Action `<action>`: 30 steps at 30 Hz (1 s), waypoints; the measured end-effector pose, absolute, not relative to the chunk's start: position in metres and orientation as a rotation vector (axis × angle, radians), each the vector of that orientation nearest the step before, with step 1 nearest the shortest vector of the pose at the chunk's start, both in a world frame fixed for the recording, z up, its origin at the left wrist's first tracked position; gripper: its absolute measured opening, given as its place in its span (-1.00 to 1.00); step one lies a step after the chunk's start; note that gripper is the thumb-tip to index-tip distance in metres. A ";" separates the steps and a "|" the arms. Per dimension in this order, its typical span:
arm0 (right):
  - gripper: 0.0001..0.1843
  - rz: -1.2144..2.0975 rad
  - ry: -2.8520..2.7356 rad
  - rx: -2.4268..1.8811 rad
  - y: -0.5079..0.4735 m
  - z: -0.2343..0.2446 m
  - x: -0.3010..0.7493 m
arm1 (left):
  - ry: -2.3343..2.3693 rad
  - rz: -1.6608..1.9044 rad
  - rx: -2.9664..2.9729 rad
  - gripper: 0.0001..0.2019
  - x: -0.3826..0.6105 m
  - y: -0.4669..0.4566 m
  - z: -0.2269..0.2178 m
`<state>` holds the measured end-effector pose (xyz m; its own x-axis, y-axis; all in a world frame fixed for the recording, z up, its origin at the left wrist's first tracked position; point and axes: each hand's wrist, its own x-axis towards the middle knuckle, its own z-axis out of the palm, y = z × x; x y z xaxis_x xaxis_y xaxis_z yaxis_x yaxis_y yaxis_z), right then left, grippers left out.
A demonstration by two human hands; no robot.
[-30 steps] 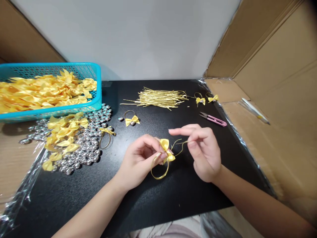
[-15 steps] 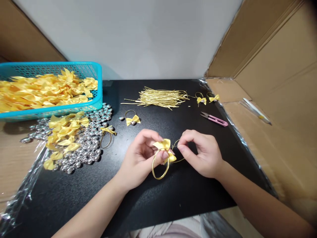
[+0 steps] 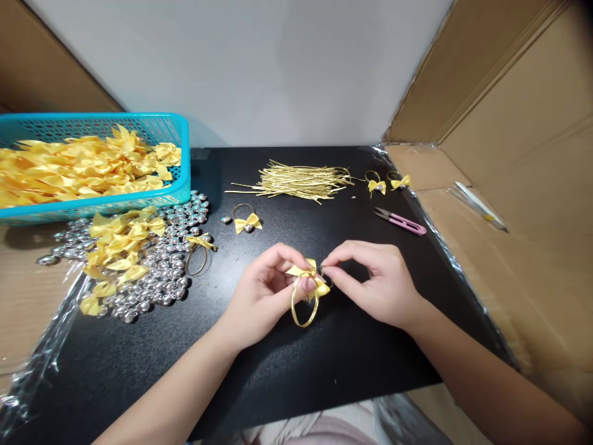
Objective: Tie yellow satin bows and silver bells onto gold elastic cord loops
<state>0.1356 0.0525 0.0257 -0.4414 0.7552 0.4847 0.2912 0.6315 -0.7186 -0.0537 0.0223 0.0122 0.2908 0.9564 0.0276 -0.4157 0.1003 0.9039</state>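
Note:
Between thumb and fingers, my left hand [image 3: 269, 296] pinches a yellow ribbon bow [image 3: 320, 288] where it joins a gold cord loop [image 3: 303, 322]. The loop hangs below the thumb, and part of the bow is hidden by the fingers. Close on the right, my right hand [image 3: 377, 281] pinches the thin gold cord end [image 3: 320, 267] coming from the bow. Its fingertips are nearly touching the ribbon. Finished-looking loops with a bow and a silver bead lie farther off, one [image 3: 248, 222] beyond my left hand and another [image 3: 198, 250] near the beads.
A turquoise basket [image 3: 188, 161] of yellow bows stands at the left. Silver beads [image 3: 167, 278] and loose bows [image 3: 125, 247] lie before it. Gold cords [image 3: 306, 180] are heaped at the back, with pink thread snips [image 3: 405, 224] to the right. White tweezers [image 3: 482, 207] rest on cardboard.
My right hand has moved left, bringing its fingertips up to the bow. The cord between the hands now shows much shorter, and the bow and loop have turned slightly.

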 end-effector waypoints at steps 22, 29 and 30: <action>-0.88 0.925 -1.822 -0.788 0.052 0.027 0.135 | 0.754 1.218 1.083 -0.87 -0.055 0.022 0.008; -0.85 0.916 -1.830 -0.802 0.053 0.029 0.137 | 0.841 1.195 1.084 -0.84 -0.055 0.021 0.010; -0.85 0.916 -1.831 -0.804 0.053 0.029 0.137 | 0.851 1.195 1.085 -0.83 -0.055 0.021 0.010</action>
<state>0.1373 0.0533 0.0294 -0.3758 0.8200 0.4318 0.1464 0.5126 -0.8460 -0.0552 0.0210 0.0098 0.1914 0.9809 0.0358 -0.2869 0.0210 0.9577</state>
